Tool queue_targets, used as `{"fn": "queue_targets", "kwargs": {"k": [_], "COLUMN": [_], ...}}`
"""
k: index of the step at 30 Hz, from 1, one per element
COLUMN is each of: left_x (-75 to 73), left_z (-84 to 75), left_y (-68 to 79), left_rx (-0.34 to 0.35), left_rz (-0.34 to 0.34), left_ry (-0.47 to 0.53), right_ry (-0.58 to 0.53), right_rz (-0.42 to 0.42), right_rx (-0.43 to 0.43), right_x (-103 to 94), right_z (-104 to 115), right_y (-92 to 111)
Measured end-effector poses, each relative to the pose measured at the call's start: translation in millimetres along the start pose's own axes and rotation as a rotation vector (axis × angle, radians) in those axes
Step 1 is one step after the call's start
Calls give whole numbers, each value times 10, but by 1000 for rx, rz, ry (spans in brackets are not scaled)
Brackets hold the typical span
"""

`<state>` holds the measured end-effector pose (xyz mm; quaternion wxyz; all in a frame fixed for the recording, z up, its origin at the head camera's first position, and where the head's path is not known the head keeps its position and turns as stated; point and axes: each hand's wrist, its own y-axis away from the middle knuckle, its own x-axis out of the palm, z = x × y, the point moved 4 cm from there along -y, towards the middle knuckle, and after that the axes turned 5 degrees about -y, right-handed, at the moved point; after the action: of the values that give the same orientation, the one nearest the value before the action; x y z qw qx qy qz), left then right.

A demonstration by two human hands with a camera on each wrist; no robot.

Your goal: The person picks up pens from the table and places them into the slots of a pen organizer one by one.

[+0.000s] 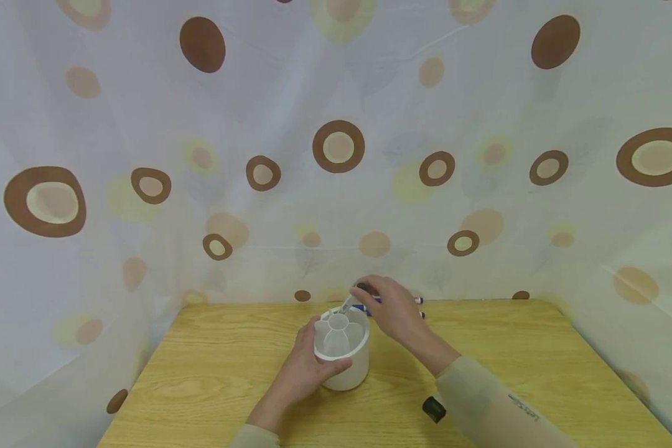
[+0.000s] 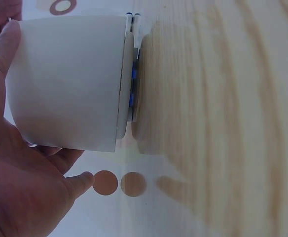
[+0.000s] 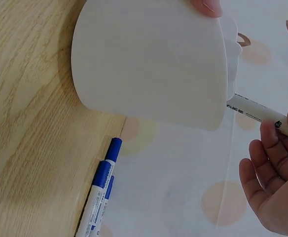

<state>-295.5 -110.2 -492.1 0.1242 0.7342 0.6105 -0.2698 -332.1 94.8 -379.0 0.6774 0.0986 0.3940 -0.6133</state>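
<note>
Looked mid-insertion: left hand (image 1: 307, 368) gripped holder (image 1: 357, 366) at its 8 o'clock, right hand (image 1: 393, 307) pinched marker (image 3: 255, 109) by its dark end at holder's 12 o'clock rim, pens (image 3: 95, 191) lay toward 2; next move likely called for lowering it, then letting go.

Your white, round, divided holder (image 3: 149, 64) looks like smooth, matt plastic. The white, cylindrical marker with black lettering (image 3: 255, 109) and the white, blue-capped, cylindrical markers (image 3: 102, 174) look like smooth plastic too. Your pale beige sleeve (image 1: 476, 398) is matt cloth. Your yellow-brown, wood-grained tabletop (image 1: 224, 361) is glossy, giving reflections; the white, circle-patterned sheet (image 1: 291, 87) looks thin, creased and faintly shiny.
</note>
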Motion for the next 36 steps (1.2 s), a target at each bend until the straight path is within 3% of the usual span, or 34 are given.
{"fn": "queue_targets", "kwargs": {"k": [15, 36], "left_x": [4, 7], "left_z": [-11, -6], "left_y": [1, -16], "left_rx": [-3, -15], "left_rz": [-13, -14], "left_ry": [-5, -26], "right_ry": [21, 165], "right_rz": [6, -30], "right_rx": [29, 57], "right_x": [-2, -170], "right_z": [-94, -902], "right_y": [31, 183]}}
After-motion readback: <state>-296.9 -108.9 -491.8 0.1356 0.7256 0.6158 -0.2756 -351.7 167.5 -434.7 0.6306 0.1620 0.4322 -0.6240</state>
